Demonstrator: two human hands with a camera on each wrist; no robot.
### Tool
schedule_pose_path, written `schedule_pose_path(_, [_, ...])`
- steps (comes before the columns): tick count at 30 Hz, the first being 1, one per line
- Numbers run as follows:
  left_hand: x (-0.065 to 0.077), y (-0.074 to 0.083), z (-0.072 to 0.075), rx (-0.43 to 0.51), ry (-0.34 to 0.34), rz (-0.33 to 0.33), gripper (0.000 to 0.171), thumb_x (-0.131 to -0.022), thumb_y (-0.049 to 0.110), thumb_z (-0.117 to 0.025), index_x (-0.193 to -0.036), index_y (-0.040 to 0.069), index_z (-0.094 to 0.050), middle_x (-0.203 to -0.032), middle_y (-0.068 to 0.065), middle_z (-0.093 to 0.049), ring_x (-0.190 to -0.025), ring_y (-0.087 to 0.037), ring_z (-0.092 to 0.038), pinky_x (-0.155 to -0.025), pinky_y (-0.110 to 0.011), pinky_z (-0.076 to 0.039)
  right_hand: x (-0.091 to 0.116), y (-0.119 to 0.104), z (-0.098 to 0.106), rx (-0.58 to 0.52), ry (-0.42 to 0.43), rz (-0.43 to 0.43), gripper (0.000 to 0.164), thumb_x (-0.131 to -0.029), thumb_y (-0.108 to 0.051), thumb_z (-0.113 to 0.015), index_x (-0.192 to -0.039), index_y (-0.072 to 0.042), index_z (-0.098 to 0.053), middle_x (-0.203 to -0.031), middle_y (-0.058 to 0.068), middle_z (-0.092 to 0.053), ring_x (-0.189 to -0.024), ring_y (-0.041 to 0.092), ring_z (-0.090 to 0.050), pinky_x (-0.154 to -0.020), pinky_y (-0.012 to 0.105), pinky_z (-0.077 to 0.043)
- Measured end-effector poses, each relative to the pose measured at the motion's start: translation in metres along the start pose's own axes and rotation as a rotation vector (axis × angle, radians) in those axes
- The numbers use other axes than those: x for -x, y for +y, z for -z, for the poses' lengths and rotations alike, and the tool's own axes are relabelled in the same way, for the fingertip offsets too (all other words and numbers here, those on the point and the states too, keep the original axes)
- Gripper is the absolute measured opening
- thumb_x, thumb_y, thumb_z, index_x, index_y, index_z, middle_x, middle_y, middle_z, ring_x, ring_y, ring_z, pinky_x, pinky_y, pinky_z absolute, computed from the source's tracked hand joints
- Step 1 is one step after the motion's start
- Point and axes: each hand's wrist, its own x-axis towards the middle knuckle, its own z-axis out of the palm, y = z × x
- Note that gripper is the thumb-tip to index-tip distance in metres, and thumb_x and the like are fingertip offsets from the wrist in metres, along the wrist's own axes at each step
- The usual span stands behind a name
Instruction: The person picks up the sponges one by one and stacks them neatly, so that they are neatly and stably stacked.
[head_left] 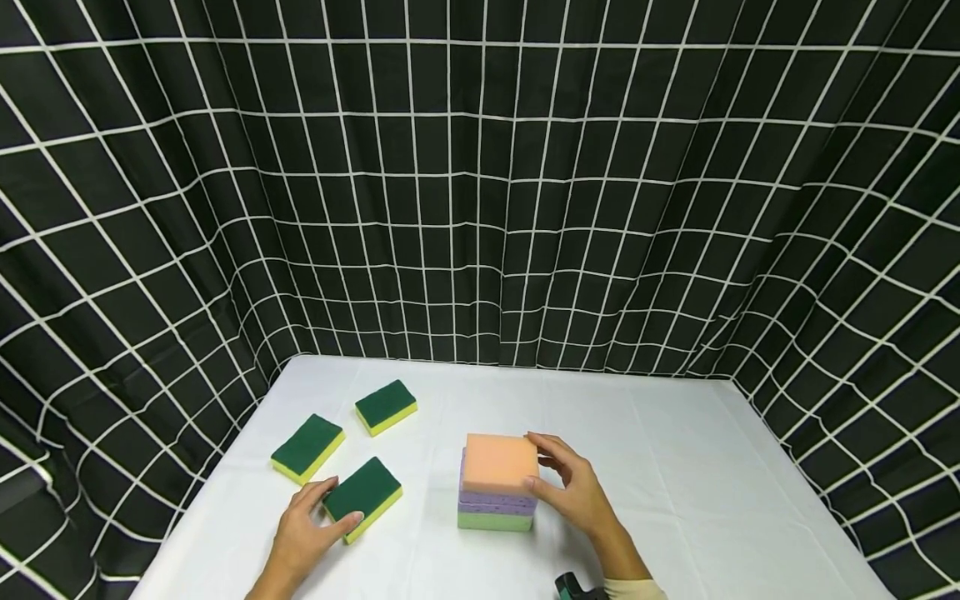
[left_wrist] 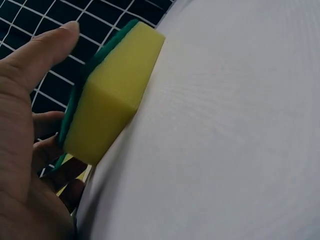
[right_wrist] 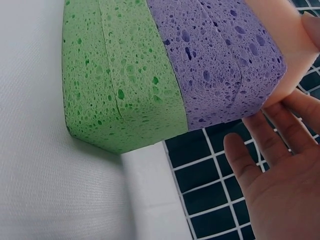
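In the head view a stack of sponges stands near the middle of the table: a light green sponge point(head_left: 495, 522) at the bottom, purple sponge point(head_left: 497, 502) above it, and a peach-orange sponge point(head_left: 499, 462) on top. My right hand point(head_left: 572, 485) pinches the orange sponge at its right end, thumb at the near corner and fingers at the far one. My left hand point(head_left: 303, 527) is spread around a yellow scouring sponge with a dark green top point(head_left: 363, 498). In the left wrist view, the thumb point(left_wrist: 47, 50) stands apart from that sponge point(left_wrist: 110, 95), with the fingers by its far end.
Two more green-and-yellow scouring sponges lie farther back on the left, one point(head_left: 307, 446) near the left edge and another point(head_left: 386, 406) behind. A white cloth covers the table point(head_left: 637, 450). Black curtains with a white grid point(head_left: 480, 208) enclose the back and sides.
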Motion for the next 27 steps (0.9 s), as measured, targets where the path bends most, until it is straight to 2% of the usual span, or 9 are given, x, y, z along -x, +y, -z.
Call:
schedule_pose_path(8, [0.0017, -0.0047, 0.0019, -0.170, -0.027, -0.098, 0.083, -0.065, 0.044, -0.087, -0.127, -0.003, -0.058, -0.117, -0.016, -0.059, -0.111, -0.037, -0.049, -0.092, -0.057, -0.037, 0.0007, 0.0051, 0.0013, -0.023, 0.000, 0.013, 0.058, -0.084, 0.004, -0.071, -0.137, 0.002, -0.049, -0.130, 0.026, -0.051, -0.118, 0.030, -0.051, -0.097, 0.035, -0.043])
schedule_pose_path(12, [0.0036, -0.0049, 0.0041, -0.248, -0.058, -0.082, 0.090, -0.063, 0.049, -0.086, -0.128, -0.004, -0.055, -0.117, -0.017, -0.058, -0.111, -0.037, -0.048, -0.093, -0.058, -0.033, 0.0013, 0.0064, 0.0012, -0.022, -0.004, 0.012, 0.059, -0.083, 0.004, -0.071, -0.138, 0.001, -0.049, -0.130, 0.025, -0.051, -0.118, 0.030, -0.052, -0.096, 0.035, -0.043])
schedule_pose_path(15, [0.0053, -0.0037, 0.0056, -0.269, -0.074, -0.063, 0.091, -0.063, 0.051, -0.086, -0.128, -0.005, -0.055, -0.118, -0.019, -0.057, -0.112, -0.038, -0.047, -0.094, -0.059, -0.031, 0.0022, 0.0073, 0.0012, -0.021, -0.005, 0.012, 0.059, -0.083, 0.004, -0.071, -0.138, 0.000, -0.049, -0.129, 0.026, -0.051, -0.118, 0.030, -0.052, -0.096, 0.035, -0.043])
schedule_pose_path(23, [0.0057, -0.0064, 0.0061, -0.272, -0.078, -0.039, 0.093, -0.061, 0.052, -0.086, -0.127, -0.007, -0.055, -0.117, -0.021, -0.057, -0.112, -0.040, -0.049, -0.092, -0.059, -0.038, 0.0031, 0.0051, -0.0002, -0.013, -0.002, 0.017, 0.059, -0.083, 0.004, -0.071, -0.138, 0.000, -0.049, -0.130, 0.023, -0.052, -0.118, 0.030, -0.051, -0.096, 0.039, -0.043])
schedule_pose_path(27, [0.0043, -0.0064, 0.0055, -0.275, -0.079, -0.052, 0.093, -0.062, 0.051, -0.086, -0.127, -0.007, -0.054, -0.117, -0.020, -0.057, -0.112, -0.040, -0.050, -0.092, -0.058, -0.039, 0.0027, 0.0030, -0.0004, -0.001, 0.002, 0.018, 0.058, -0.084, 0.003, -0.071, -0.138, 0.000, -0.049, -0.130, 0.022, -0.052, -0.118, 0.031, -0.052, -0.096, 0.043, -0.043])
